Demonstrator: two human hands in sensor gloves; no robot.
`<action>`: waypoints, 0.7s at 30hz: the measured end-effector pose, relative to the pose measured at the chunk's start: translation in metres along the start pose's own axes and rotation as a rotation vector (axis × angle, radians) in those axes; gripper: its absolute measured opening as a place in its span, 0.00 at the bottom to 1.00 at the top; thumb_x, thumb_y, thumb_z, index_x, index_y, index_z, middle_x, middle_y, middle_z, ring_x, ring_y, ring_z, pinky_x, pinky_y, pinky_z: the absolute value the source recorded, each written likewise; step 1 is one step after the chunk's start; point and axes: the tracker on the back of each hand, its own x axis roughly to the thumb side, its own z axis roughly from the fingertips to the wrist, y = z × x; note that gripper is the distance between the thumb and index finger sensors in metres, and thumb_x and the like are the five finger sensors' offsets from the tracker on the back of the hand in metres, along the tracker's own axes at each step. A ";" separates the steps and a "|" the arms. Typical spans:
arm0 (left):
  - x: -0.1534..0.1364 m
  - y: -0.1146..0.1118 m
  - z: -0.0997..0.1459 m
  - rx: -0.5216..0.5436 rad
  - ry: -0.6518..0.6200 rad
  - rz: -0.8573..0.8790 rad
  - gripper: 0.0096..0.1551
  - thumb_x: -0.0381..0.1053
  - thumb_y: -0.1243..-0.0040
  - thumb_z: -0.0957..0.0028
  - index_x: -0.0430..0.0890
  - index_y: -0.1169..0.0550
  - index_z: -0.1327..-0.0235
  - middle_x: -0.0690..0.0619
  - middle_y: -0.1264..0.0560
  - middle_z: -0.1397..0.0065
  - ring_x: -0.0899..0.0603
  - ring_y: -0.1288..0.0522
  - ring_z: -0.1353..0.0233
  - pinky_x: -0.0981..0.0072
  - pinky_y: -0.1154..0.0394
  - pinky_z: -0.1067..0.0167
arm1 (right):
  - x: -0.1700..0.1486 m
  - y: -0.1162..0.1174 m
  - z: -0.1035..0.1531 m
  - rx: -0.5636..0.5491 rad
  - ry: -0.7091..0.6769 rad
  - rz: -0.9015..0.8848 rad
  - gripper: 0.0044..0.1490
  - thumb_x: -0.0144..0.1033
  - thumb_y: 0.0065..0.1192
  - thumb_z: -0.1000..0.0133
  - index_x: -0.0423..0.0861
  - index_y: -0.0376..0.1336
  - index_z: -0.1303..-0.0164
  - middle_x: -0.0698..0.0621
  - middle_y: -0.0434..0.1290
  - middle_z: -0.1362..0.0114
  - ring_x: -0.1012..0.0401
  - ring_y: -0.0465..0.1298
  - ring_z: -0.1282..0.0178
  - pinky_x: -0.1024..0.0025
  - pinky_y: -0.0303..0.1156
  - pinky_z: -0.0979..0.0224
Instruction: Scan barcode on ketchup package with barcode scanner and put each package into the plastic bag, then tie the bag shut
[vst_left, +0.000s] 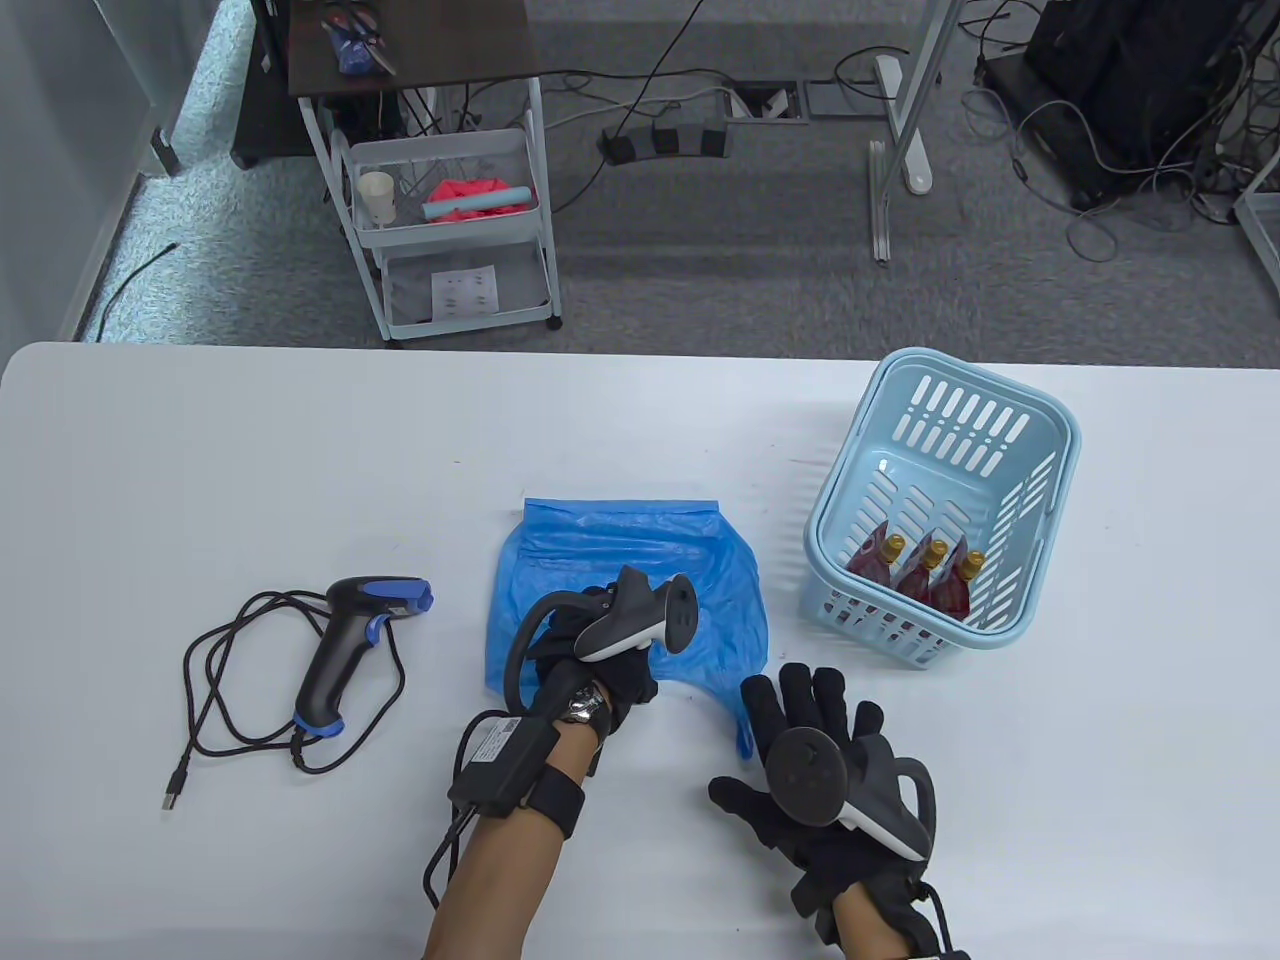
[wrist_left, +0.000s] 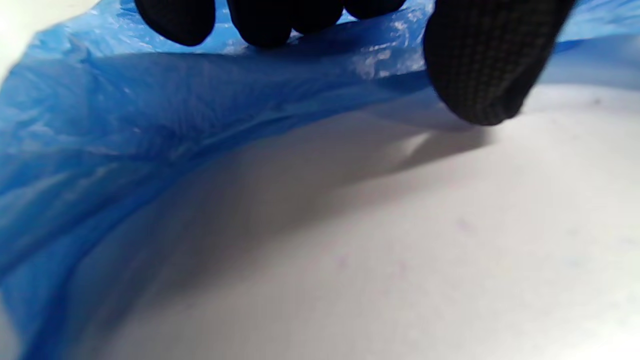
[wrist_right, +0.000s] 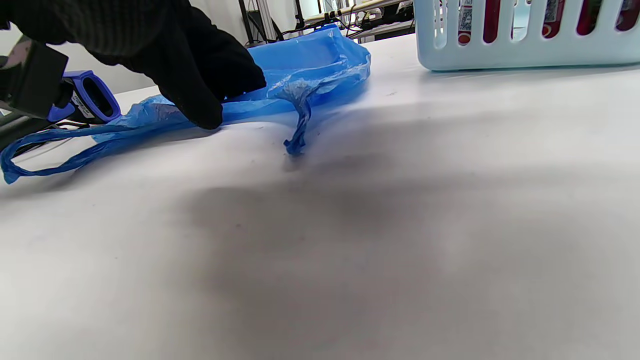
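Note:
A blue plastic bag (vst_left: 620, 560) lies flat mid-table. My left hand (vst_left: 628, 688) sits on its near edge under the tracker. In the left wrist view its fingers (wrist_left: 260, 25) and thumb (wrist_left: 490, 65) pinch the bag film (wrist_left: 150, 110), which is raised off the table. My right hand (vst_left: 800, 700) is spread with straight fingers beside the bag's loose handle (vst_left: 745, 738) and holds nothing. The barcode scanner (vst_left: 350, 640) lies to the left with its cable. Three red ketchup packages (vst_left: 920, 575) stand in the light-blue basket (vst_left: 1040, 470) at the right.
The scanner's black cable (vst_left: 230, 680) loops on the table at the left, its USB plug near the front. A second bag handle (wrist_right: 50, 160) trails across the table toward me. Beyond the table's far edge stand a white trolley (vst_left: 450, 230) and floor cables.

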 end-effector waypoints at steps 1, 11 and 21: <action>-0.001 0.000 -0.001 0.008 0.001 -0.003 0.54 0.66 0.31 0.59 0.57 0.41 0.19 0.51 0.44 0.16 0.38 0.36 0.19 0.43 0.31 0.27 | 0.000 0.000 0.000 -0.001 0.001 -0.001 0.61 0.67 0.52 0.44 0.47 0.32 0.13 0.37 0.31 0.12 0.37 0.31 0.15 0.28 0.29 0.22; -0.009 0.001 -0.007 0.023 -0.001 0.072 0.48 0.61 0.31 0.57 0.58 0.38 0.23 0.53 0.40 0.20 0.38 0.33 0.24 0.45 0.29 0.29 | -0.003 -0.003 0.000 -0.014 0.010 -0.024 0.61 0.66 0.52 0.44 0.47 0.32 0.13 0.37 0.32 0.12 0.37 0.31 0.15 0.28 0.29 0.22; -0.007 0.004 -0.011 0.065 0.049 0.060 0.32 0.54 0.32 0.53 0.62 0.31 0.34 0.58 0.30 0.29 0.41 0.24 0.34 0.48 0.25 0.34 | -0.006 -0.004 0.001 -0.023 0.007 -0.049 0.61 0.66 0.52 0.43 0.47 0.32 0.13 0.37 0.32 0.12 0.37 0.31 0.15 0.28 0.30 0.22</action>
